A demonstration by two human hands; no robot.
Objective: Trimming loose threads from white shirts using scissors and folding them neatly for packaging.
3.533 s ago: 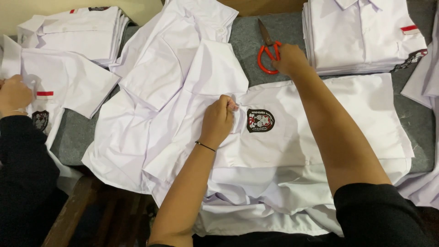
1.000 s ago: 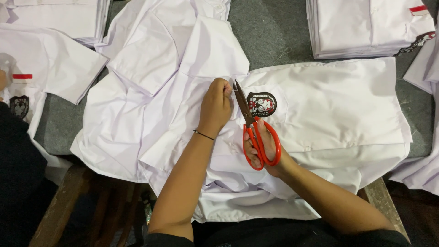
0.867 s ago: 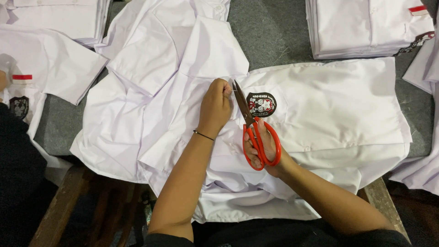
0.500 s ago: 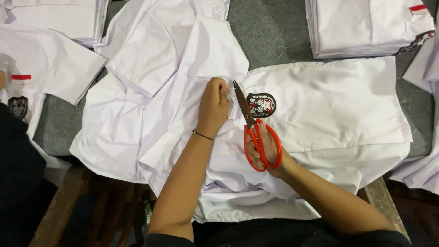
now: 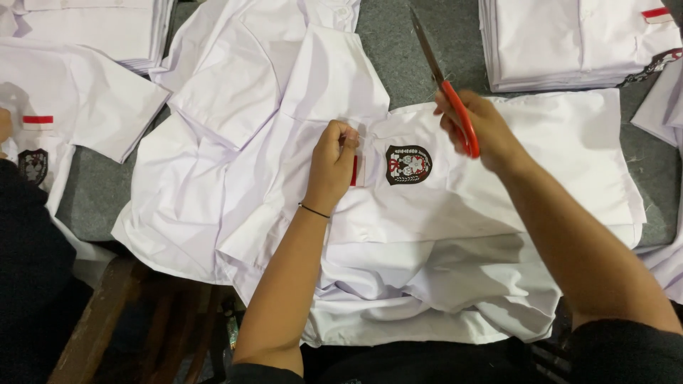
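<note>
A white shirt (image 5: 541,163) lies spread on a heap of white shirts, with a dark crest badge (image 5: 408,164) sewn on it. My left hand (image 5: 333,162) pinches the cloth just left of the badge, beside a small red strip (image 5: 353,171). My right hand (image 5: 482,129) holds red-handled scissors (image 5: 442,84) above the shirt, blades shut and pointing away toward the grey table top (image 5: 398,57).
A folded stack of white shirts (image 5: 569,43) sits at the back right, another stack (image 5: 92,28) at the back left. More loose shirts (image 5: 235,92) cover the left. Another person in a dark sleeve (image 5: 28,249) works at the left edge.
My right hand has lifted the scissors away from the badge and swung them up to the right. My left hand stays pinching the cloth by the badge.
</note>
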